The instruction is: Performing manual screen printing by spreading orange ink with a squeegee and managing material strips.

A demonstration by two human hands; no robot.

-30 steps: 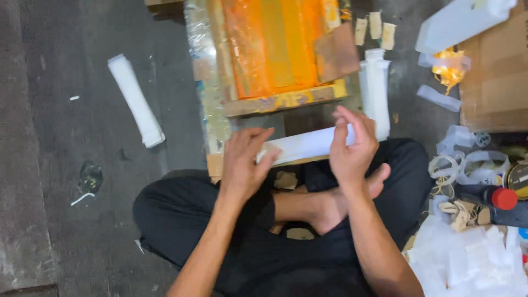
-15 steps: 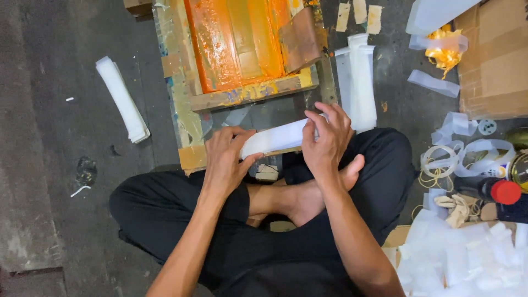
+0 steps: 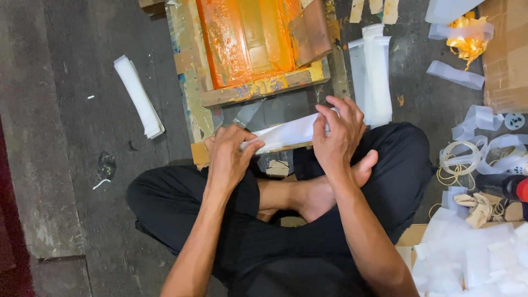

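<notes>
The white plastic strip (image 3: 289, 133) spans between both hands, held above the crossed legs and just in front of the wooden printing frame (image 3: 258, 93) with its orange-inked screen (image 3: 247, 38). The left hand (image 3: 231, 157) grips the strip's left end, its fingers (image 3: 250, 148) curled closed over the edge. The right hand (image 3: 338, 137) grips the right end, fingers (image 3: 324, 118) bent down and pinched on the material. A stack of white strips (image 3: 138, 96) lies on the floor to the left, well apart; another white stack (image 3: 374, 71) lies just beyond the right hand.
</notes>
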